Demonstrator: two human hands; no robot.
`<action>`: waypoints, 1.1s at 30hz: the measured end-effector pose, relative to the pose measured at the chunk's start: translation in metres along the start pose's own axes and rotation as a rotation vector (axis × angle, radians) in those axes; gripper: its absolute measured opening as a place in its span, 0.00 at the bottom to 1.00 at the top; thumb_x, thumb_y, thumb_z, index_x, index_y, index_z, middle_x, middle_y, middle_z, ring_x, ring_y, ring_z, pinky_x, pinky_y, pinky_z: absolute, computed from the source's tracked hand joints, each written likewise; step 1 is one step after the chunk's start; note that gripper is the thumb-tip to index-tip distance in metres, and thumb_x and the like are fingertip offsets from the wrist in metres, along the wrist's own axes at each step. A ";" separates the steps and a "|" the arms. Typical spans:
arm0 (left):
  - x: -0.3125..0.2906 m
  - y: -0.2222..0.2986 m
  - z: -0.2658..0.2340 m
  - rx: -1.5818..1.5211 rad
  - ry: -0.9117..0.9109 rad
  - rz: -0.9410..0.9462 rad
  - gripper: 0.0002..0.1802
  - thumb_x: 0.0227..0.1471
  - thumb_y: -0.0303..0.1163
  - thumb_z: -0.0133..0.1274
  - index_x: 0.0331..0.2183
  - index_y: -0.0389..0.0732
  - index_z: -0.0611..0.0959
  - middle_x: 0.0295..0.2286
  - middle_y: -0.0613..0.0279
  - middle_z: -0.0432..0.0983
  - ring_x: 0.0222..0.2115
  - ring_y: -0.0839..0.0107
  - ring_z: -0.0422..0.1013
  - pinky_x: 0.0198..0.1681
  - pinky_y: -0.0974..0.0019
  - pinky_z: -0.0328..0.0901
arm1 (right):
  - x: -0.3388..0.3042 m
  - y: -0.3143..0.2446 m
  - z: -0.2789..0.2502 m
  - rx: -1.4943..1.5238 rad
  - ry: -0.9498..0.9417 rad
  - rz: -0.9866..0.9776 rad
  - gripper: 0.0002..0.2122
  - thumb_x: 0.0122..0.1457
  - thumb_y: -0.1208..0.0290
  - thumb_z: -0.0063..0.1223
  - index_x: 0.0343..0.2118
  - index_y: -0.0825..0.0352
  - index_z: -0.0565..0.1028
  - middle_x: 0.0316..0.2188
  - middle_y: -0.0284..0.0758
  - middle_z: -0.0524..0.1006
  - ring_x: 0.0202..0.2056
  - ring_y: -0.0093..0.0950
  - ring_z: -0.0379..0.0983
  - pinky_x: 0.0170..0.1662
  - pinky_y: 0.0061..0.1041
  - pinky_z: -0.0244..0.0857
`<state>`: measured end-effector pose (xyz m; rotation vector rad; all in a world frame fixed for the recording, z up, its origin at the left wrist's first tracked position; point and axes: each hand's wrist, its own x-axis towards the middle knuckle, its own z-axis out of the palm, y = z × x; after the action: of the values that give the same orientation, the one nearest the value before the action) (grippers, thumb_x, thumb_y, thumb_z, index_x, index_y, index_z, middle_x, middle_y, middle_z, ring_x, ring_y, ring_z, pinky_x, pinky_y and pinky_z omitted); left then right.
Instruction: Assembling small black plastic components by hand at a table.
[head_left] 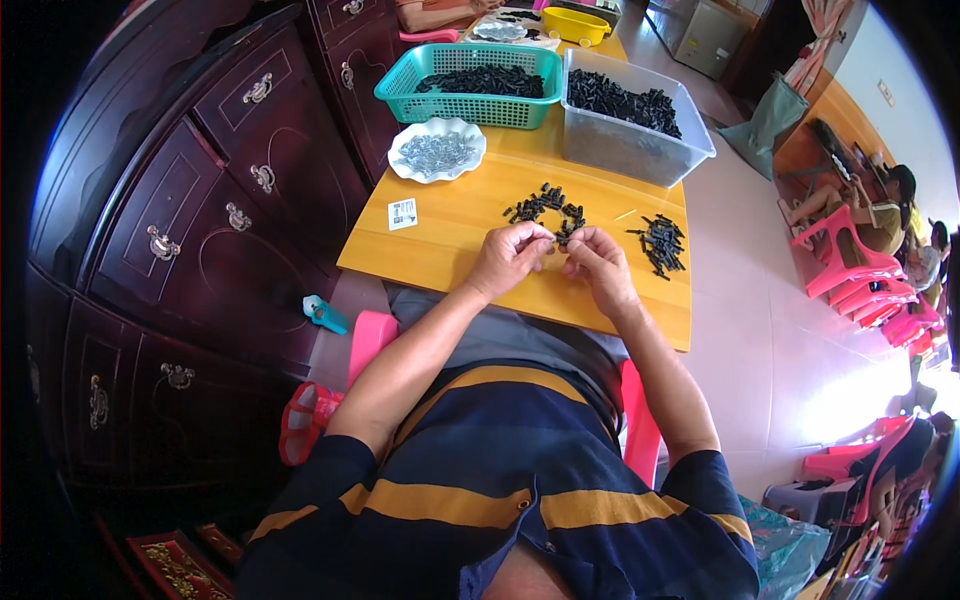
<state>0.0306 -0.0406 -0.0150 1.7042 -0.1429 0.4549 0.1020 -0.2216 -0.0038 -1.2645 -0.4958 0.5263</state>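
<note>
My left hand (512, 258) and my right hand (602, 268) meet over the near part of the wooden table (440, 235), thumbs and forefingers pinched close together. A small black piece seems to sit at the right fingertips; whatever the left fingers pinch is too small to make out. Just beyond the fingertips, short black cylindrical pieces (550, 197) lie in a loose ring. To the right of my right hand is a second pile of longer black pieces (662, 245). A thin yellow stick (625, 214) rests between the two groups.
Farther back stand a scalloped white plate (402, 168) of small shiny metal bits, a green basket (395, 102) and a clear bin (645, 155), both holding black pieces. A white printed card (402, 214) lies left. Dark cabinets (200, 200) border the left side; people sit on pink stools (850, 255) at right.
</note>
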 end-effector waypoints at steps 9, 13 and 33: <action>-0.002 0.003 0.002 0.079 -0.034 0.041 0.07 0.60 0.28 0.54 0.37 0.35 0.82 0.25 0.67 0.80 0.20 0.83 0.71 0.25 0.76 0.67 | 0.003 0.002 -0.012 0.240 -0.019 0.081 0.05 0.65 0.72 0.52 0.42 0.61 0.75 0.34 0.30 0.78 0.27 0.17 0.71 0.33 0.17 0.66; -0.002 0.005 0.002 0.098 -0.019 0.027 0.08 0.61 0.29 0.52 0.37 0.35 0.82 0.25 0.65 0.80 0.20 0.82 0.71 0.24 0.75 0.67 | 0.002 -0.002 -0.011 0.335 -0.100 0.132 0.06 0.66 0.72 0.50 0.44 0.63 0.75 0.35 0.29 0.77 0.28 0.17 0.71 0.34 0.17 0.67; -0.001 0.004 0.003 0.292 -0.026 0.149 0.06 0.58 0.29 0.55 0.31 0.36 0.81 0.20 0.64 0.78 0.19 0.78 0.74 0.24 0.72 0.68 | 0.001 0.008 -0.006 -0.235 0.007 -0.097 0.05 0.64 0.74 0.54 0.40 0.67 0.76 0.31 0.23 0.76 0.32 0.12 0.69 0.35 0.14 0.65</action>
<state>0.0285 -0.0444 -0.0118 1.9947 -0.2324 0.5862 0.1054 -0.2241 -0.0132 -1.4576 -0.6234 0.3891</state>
